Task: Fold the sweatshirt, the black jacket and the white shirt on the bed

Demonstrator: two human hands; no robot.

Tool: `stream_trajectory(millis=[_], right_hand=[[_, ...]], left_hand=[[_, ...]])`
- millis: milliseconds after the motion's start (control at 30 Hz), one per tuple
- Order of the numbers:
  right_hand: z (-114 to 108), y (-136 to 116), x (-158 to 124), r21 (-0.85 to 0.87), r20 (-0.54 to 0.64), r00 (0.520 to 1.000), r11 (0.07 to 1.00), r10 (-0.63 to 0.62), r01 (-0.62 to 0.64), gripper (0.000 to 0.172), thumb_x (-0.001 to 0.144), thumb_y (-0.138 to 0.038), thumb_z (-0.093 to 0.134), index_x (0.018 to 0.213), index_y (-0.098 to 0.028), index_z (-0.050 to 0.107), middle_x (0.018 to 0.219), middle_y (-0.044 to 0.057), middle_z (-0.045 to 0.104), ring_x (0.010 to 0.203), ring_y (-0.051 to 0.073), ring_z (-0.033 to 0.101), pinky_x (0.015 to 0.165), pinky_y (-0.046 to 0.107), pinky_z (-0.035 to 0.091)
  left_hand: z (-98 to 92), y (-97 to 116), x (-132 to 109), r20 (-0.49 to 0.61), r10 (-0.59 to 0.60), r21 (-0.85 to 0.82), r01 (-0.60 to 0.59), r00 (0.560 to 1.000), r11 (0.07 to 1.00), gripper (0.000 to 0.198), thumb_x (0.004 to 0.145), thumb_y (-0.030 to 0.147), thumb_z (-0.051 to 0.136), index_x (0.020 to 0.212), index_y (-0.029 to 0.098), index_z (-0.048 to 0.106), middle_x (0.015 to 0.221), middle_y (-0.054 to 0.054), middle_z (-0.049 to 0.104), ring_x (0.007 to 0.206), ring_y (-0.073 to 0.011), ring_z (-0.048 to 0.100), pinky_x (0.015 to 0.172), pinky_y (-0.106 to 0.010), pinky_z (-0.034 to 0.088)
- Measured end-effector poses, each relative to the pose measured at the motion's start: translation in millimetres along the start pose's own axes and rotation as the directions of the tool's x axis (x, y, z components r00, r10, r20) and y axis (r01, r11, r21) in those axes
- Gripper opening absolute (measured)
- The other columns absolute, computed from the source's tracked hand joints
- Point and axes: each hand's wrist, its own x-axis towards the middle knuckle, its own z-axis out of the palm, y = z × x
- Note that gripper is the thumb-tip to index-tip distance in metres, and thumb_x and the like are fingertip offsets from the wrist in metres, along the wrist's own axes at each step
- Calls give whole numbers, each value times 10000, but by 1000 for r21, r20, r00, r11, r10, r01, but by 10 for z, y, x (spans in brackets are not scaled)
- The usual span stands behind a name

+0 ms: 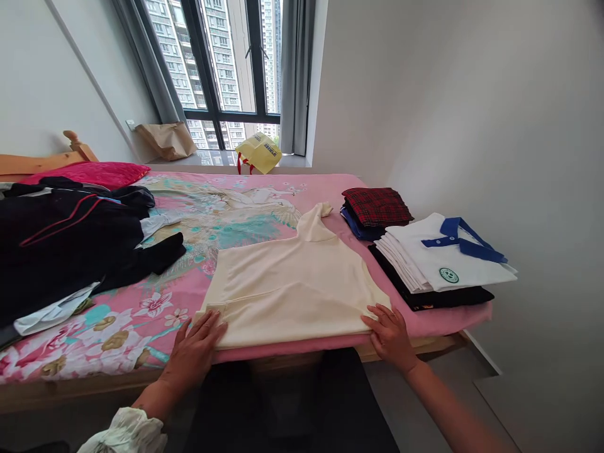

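A cream hooded sweatshirt (287, 289) lies flat on the pink floral bedsheet (330, 195), its hood pointing away from me and a front pocket showing. My left hand (195, 346) rests with spread fingers on the garment's near left corner. My right hand (389, 336) lies on its near right edge, close to the bed's near edge. Neither hand visibly grips the cloth. The sweatshirt's sleeves are hidden, possibly folded under.
Folded stacks stand to the right: a white polo shirt (453, 264) with blue collar, a red plaid garment (377, 206), and black clothing beneath (425, 299). A heap of dark clothes (70, 239) covers the left. A wall closes the right side.
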Motion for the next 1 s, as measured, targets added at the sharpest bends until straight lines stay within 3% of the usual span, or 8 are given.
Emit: stream_trajectory(millis=[200, 300, 367, 500, 633, 800, 900, 1000], right_hand=[[-257, -814, 518, 158, -23, 994, 981, -108, 110, 436, 896, -232, 332, 1299, -200, 494, 1389, 35, 438, 1359, 219, 252, 1131, 463, 162], [-154, -1294, 823, 217, 69, 974, 956, -218, 198, 467, 920, -277, 322, 1369, -189, 414, 1457, 35, 335, 1384, 209, 184, 1145, 434, 145], [13, -1443, 946, 227, 163, 950, 947, -267, 228, 492, 921, -327, 344, 1391, -186, 380, 1480, 46, 280, 1391, 220, 159, 1146, 448, 112], [374, -1302, 969, 153, 371, 919, 985, -133, 81, 582, 906, -425, 365, 1424, -168, 310, 1493, 85, 227, 1386, 257, 170, 1119, 512, 117], [479, -1110, 902, 126, 403, 912, 992, -79, 30, 613, 898, -441, 364, 1437, -163, 278, 1506, 83, 170, 1388, 248, 164, 1121, 493, 115], [314, -1187, 1018, 145, 456, 887, 989, -72, 5, 612, 868, -420, 429, 1412, -157, 333, 1489, 112, 235, 1367, 279, 223, 1100, 501, 175], [245, -1143, 1251, 216, 437, 895, 976, -88, -9, 462, 876, -403, 419, 1279, -196, 509, 1379, 113, 445, 1261, 270, 408, 1025, 456, 332], [271, -918, 1578, 309, 366, 931, 945, -11, -110, 382, 910, -363, 354, 1144, -189, 599, 1190, 97, 603, 1107, 223, 543, 961, 381, 418]], left_hand=[[-214, 443, 323, 34, 109, -130, -103, 994, 986, 510, 811, 89, 345, 1257, 240, 543, 1389, -32, 467, 1325, -191, 362, 1138, -445, 164], [-170, 705, 508, 89, 133, -205, -112, 987, 972, 477, 867, 150, 336, 1305, 259, 491, 1420, -36, 425, 1343, -200, 330, 1145, -465, 124], [-86, 738, 553, 126, 46, -179, -23, 991, 984, 450, 893, 288, 375, 1334, 251, 458, 1465, -66, 346, 1366, -243, 276, 1136, -518, 68], [80, 491, 453, 222, -273, -34, 287, 936, 957, 605, 860, 479, 404, 1391, 193, 370, 1501, -117, 249, 1395, -317, 156, 1085, -614, 27], [87, 292, 417, 309, -342, 22, 352, 888, 936, 682, 813, 516, 443, 1397, 174, 355, 1502, -140, 237, 1393, -342, 142, 1059, -643, 7], [-74, 415, 838, 307, -244, -65, 276, 920, 959, 586, 789, 486, 503, 1276, 161, 514, 1452, -172, 347, 1376, -338, 213, 1073, -617, 74], [-74, 549, 1228, 307, -45, -248, 125, 951, 961, 523, 865, 490, 386, 1326, 250, 452, 1468, -93, 345, 1377, -263, 246, 1088, -546, 169], [96, 581, 1585, 328, 101, -352, 22, 939, 936, 527, 905, 485, 285, 1382, 275, 368, 1473, -58, 342, 1379, -226, 246, 1108, -512, 154]])
